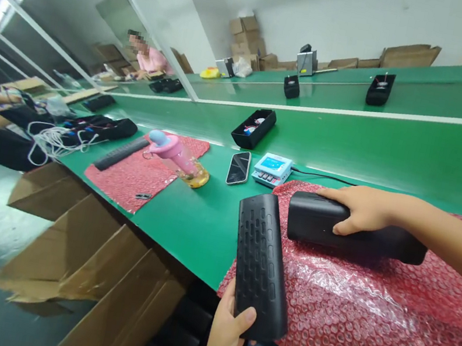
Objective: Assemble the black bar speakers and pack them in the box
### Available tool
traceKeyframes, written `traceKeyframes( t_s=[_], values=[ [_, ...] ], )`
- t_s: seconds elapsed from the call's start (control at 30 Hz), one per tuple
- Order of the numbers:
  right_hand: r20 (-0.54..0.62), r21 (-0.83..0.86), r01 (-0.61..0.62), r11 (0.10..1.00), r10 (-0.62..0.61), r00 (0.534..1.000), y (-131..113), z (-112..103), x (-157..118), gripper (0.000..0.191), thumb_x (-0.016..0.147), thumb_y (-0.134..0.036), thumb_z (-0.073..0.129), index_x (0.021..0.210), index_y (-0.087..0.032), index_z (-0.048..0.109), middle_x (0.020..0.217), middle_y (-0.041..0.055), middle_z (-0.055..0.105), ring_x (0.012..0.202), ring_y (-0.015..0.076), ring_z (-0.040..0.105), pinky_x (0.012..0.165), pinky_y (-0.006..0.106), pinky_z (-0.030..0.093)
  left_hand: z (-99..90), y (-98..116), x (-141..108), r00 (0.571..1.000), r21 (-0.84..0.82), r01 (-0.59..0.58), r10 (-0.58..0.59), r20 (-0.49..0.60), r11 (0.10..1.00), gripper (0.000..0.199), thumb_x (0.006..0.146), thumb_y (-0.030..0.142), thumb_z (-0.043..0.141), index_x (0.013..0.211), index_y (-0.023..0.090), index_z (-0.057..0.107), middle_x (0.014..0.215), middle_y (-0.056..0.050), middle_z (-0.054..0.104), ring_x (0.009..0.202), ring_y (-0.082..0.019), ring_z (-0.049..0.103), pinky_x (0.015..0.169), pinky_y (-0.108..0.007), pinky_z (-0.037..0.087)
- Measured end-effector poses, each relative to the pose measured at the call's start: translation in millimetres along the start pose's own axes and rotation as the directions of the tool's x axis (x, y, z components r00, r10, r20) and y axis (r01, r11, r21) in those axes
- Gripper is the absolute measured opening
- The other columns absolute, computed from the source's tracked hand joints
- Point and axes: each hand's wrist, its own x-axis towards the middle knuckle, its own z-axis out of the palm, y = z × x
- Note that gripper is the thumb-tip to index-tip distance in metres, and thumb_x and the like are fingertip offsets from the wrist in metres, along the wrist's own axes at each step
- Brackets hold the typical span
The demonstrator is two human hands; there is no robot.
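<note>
Work in hand looks like two-handed handling of dark casings. In the head view, the left hand grasps the slotted casing by its lower end; its length points to 12 o'clock. The right hand clasps the smooth casing from above, ends toward 9 and 4 o'clock, over red bubble wrap. Any move calls for care where the casings nearly meet.
</note>
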Motion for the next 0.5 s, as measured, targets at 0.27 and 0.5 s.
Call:
traceKeyframes(
  t_s=[0.27,0.5],
  values=[
    [0.006,-0.001,-0.022,1.0,0.022,1.0,1.8,-0.7,2.3,0.088,0.067,-0.045,0.061,0.146,-0.025,0.026,0.128,0.0116,0.054,0.106,0.0324,0.056,0.084,0.044,0.047,3.3,-1.3,-0.7,0.998,-0.01,-0.028,0.027,-0.059,1.0,0.081,0.041,0.042,0.088,0.113,0.02,0.06,0.071,0.001,0.064,0.035,-0.006,0.048,0.025,-0.014,0.035],
    [0.001,0.011,-0.007,1.0,0.007,1.0,3.3,-1.0,3.7,0.087,0.067,-0.044,0.061,0.145,-0.026,0.028,0.126,0.01,0.055,0.103,0.0304,0.057,0.084,0.042,0.047,-3.8,-6.3,3.0,0.996,-0.018,-0.071,0.069,-0.059,0.997,0.077,0.041,0.038,0.088,0.111,0.019,0.063,0.088,-0.007,0.069,0.065,-0.019,0.065,0.031,-0.014,0.036]
  ],
)
